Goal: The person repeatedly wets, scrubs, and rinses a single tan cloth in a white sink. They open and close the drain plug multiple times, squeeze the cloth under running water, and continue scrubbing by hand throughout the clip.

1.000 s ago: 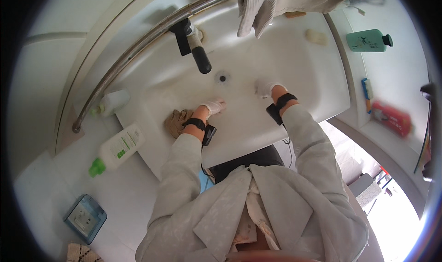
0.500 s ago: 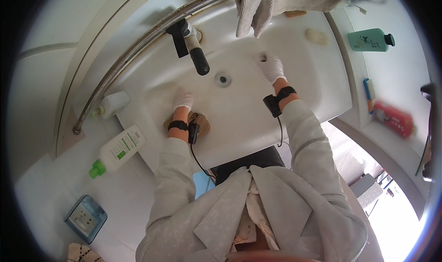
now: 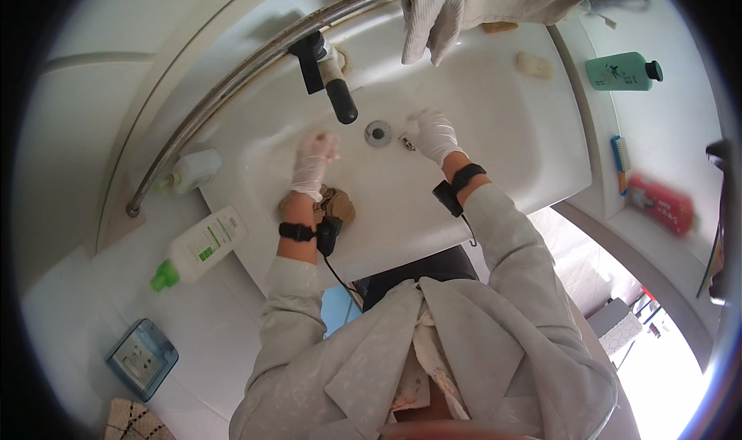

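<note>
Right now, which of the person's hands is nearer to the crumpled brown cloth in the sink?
Left. The gloved left hand is just past the cloth, its wrist overlapping it in view; the right hand is farther off, right of the drain.

White sink (image 3: 533,127) — crumpled brown cloth (image 3: 338,206) toward the front, pale bar (image 3: 535,65) at right, orange-brown piece (image 3: 500,27) along the back

Gloved hands (image 3: 434,135) over white sink (image 3: 402,216), either side of drain (image 3: 379,133); brown cloth (image 3: 338,207) near left one.
</note>
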`<state>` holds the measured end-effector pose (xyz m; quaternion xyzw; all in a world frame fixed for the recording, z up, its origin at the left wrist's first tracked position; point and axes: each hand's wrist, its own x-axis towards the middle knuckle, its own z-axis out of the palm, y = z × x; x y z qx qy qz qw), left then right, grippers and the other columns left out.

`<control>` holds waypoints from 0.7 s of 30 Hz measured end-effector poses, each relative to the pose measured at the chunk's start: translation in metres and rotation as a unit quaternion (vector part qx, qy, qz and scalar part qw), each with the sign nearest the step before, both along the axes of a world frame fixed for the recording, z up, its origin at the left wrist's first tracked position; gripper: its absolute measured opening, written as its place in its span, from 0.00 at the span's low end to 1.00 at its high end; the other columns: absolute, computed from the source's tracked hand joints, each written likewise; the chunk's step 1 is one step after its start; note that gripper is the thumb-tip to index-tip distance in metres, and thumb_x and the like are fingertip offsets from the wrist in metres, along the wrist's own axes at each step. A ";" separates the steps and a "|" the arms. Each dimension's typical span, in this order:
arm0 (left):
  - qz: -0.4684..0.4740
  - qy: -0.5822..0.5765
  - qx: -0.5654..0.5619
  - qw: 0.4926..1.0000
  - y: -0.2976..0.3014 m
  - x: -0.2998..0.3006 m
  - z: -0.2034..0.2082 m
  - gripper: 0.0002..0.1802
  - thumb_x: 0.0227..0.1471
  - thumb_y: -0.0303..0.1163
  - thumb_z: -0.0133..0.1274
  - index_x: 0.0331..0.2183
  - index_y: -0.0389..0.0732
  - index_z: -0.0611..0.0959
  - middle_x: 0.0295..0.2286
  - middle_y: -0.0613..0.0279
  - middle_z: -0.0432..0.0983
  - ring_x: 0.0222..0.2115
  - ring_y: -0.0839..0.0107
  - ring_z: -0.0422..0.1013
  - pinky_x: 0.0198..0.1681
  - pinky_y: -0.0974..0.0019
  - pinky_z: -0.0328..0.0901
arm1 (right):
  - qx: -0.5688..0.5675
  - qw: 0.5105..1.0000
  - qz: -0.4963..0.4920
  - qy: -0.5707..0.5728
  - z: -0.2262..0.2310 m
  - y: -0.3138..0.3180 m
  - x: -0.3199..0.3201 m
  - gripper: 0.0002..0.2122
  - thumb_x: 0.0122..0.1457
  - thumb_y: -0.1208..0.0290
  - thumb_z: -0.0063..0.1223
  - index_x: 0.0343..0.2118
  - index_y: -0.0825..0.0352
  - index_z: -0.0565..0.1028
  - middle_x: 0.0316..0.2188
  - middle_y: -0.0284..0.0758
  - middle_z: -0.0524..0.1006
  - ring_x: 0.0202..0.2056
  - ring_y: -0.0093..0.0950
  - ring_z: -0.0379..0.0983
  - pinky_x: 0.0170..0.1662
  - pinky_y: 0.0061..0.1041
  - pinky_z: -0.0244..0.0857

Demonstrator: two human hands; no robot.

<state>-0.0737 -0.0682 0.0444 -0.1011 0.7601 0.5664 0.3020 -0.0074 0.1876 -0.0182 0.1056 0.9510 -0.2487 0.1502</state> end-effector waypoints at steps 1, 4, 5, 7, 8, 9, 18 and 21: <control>0.021 0.030 0.046 0.998 0.002 -0.008 0.021 0.11 0.59 0.35 0.50 0.34 0.37 0.78 0.22 0.67 0.71 0.20 0.79 0.64 0.28 0.75 0.61 | -0.052 0.997 -0.030 0.038 0.009 0.002 -0.001 0.13 0.55 0.65 0.54 0.42 0.62 0.78 0.41 0.41 0.78 0.41 0.40 0.75 0.46 0.37 0.70; 0.064 0.074 0.196 0.976 0.011 -0.023 0.074 0.10 0.59 0.32 0.49 0.38 0.36 0.79 0.26 0.65 0.73 0.23 0.79 0.64 0.30 0.74 0.60 | -0.349 0.920 -0.173 -0.028 0.033 -0.009 -0.005 0.14 0.60 0.65 0.50 0.45 0.66 0.76 0.41 0.39 0.79 0.40 0.36 0.76 0.46 0.34 0.70; 0.059 0.057 0.257 0.963 0.018 -0.026 0.086 0.11 0.58 0.31 0.49 0.40 0.35 0.79 0.28 0.64 0.74 0.24 0.79 0.65 0.31 0.74 0.60 | -0.461 0.854 -0.226 -0.079 0.040 -0.016 -0.007 0.15 0.62 0.65 0.48 0.46 0.68 0.75 0.41 0.38 0.79 0.41 0.35 0.76 0.46 0.33 0.70; 0.041 0.035 0.339 0.939 0.031 -0.029 0.103 0.13 0.57 0.28 0.48 0.43 0.33 0.78 0.33 0.62 0.75 0.28 0.78 0.66 0.33 0.73 0.60 | -0.625 0.732 -0.257 -0.082 0.054 -0.031 -0.011 0.15 0.64 0.66 0.45 0.47 0.71 0.74 0.42 0.40 0.78 0.43 0.33 0.75 0.48 0.32 0.69; 0.031 0.030 0.361 0.931 0.036 -0.029 0.109 0.15 0.57 0.27 0.48 0.44 0.31 0.78 0.35 0.60 0.75 0.29 0.77 0.66 0.34 0.73 0.60 | -0.698 0.658 -0.268 -0.084 0.062 -0.038 -0.012 0.15 0.66 0.66 0.43 0.47 0.73 0.73 0.42 0.40 0.78 0.44 0.32 0.75 0.49 0.32 0.69; 0.011 0.032 0.410 0.912 0.040 -0.030 0.113 0.16 0.56 0.26 0.48 0.45 0.29 0.77 0.37 0.58 0.75 0.31 0.76 0.67 0.36 0.72 0.60 | -0.720 0.627 -0.283 -0.087 0.069 -0.044 -0.012 0.15 0.66 0.67 0.43 0.48 0.73 0.73 0.44 0.42 0.77 0.45 0.33 0.74 0.51 0.33 0.68; -0.006 0.054 0.454 0.889 0.041 -0.039 0.127 0.24 0.55 0.29 0.49 0.51 0.25 0.71 0.50 0.48 0.70 0.37 0.70 0.67 0.40 0.67 0.62 | -0.820 0.390 -0.396 -0.135 0.085 -0.073 -0.019 0.15 0.66 0.69 0.42 0.49 0.76 0.68 0.48 0.45 0.72 0.50 0.37 0.71 0.56 0.36 0.65; 0.003 0.052 0.454 0.889 0.035 -0.037 0.117 0.25 0.56 0.32 0.48 0.52 0.26 0.71 0.48 0.49 0.72 0.37 0.70 0.67 0.40 0.68 0.62 | -0.814 0.522 -0.253 0.018 0.069 -0.082 -0.018 0.14 0.66 0.71 0.42 0.48 0.75 0.64 0.46 0.43 0.73 0.48 0.38 0.71 0.57 0.38 0.64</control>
